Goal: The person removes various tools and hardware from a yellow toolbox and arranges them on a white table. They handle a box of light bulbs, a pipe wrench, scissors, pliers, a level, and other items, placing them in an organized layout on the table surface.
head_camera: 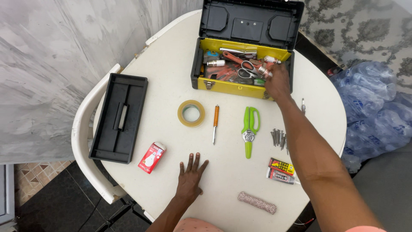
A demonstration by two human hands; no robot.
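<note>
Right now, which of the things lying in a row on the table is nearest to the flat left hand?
The screwdriver with the orange handle: its tip points down toward the left hand. The tape roll and green shears lie farther off.

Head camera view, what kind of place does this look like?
Probably a home, with a table set up for small repairs. A white plastic table holds an open yellow toolbox that the right hand reaches into; hand tools lie spread out, and patterned floor tiles show below.
</note>
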